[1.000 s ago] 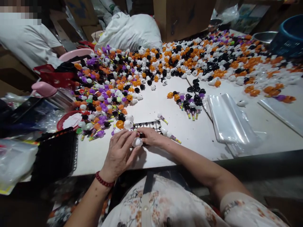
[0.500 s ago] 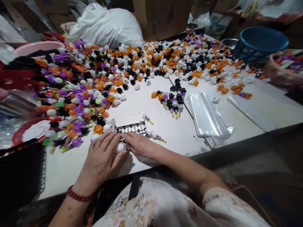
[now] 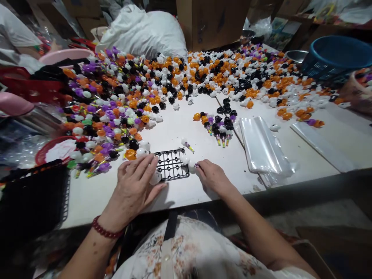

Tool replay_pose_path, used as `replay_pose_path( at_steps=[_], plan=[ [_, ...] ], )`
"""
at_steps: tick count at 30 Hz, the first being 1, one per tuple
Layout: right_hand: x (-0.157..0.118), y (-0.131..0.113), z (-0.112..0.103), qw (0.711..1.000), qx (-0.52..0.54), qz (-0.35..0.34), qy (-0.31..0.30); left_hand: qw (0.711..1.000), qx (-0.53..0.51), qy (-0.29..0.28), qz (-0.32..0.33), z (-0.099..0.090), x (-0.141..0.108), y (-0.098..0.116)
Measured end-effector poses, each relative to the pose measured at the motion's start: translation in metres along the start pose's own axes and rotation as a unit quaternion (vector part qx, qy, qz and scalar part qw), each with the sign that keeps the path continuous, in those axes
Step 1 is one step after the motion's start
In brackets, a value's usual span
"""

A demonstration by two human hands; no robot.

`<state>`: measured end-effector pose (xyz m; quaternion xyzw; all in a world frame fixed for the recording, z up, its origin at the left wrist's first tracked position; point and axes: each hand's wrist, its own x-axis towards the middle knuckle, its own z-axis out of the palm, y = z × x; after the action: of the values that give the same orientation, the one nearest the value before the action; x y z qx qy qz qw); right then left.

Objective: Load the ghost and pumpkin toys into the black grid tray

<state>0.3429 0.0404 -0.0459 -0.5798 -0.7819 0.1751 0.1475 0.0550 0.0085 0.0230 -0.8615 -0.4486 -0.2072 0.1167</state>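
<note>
A black plastic grid rack (image 3: 173, 169) lies on the white table in front of me. My left hand (image 3: 135, 180) rests over its left end, fingers stretched out and thumb apart. Between thumb and fingers a white ghost-like topper (image 3: 156, 177) shows, partly hidden by the hand. At the rack's right edge, my right hand (image 3: 213, 175) pinches the narrow end of a white-topped tube (image 3: 191, 164); most of the tube is hidden by the fingers. Just behind the rack lies another white-topped tube (image 3: 189, 146) with a colourful wrapper.
A large heap of orange, black, white and purple toppers (image 3: 200, 73) covers the back and left. Several tubes with black toppers (image 3: 222, 130) lie right of centre, beside clear plastic bags (image 3: 258, 145). A black basket (image 3: 35, 197) stands left, a blue basket (image 3: 337, 58) back right.
My right hand has moved right, off the rack, and taken hold of the white-topped tube at its right edge. The rack is more exposed. My left hand stays over the left end.
</note>
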Motion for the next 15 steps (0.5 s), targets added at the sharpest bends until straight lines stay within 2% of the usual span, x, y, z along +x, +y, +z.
replay_pose_path(
  at_steps=[3,7,10,13,15],
  plan=[
    [0.014,-0.019,0.001,0.98,0.191,-0.036,-0.029,1.0,-0.004,-0.012,0.02,0.0,0.004,0.002],
    [0.033,-0.04,0.015,0.9,0.412,0.016,-0.142,1.0,-0.011,-0.013,0.018,0.002,0.003,0.001],
    [0.045,-0.048,0.03,0.864,0.479,0.034,-0.152,1.0,-0.013,-0.012,0.018,0.003,0.001,0.0],
    [0.055,-0.053,0.039,0.862,0.489,0.061,-0.123,0.999,-0.021,-0.016,0.023,0.004,-0.001,-0.001],
    [0.06,-0.057,0.041,0.859,0.49,0.077,-0.126,0.999,-0.028,-0.013,0.026,0.005,-0.002,-0.002]
  ],
)
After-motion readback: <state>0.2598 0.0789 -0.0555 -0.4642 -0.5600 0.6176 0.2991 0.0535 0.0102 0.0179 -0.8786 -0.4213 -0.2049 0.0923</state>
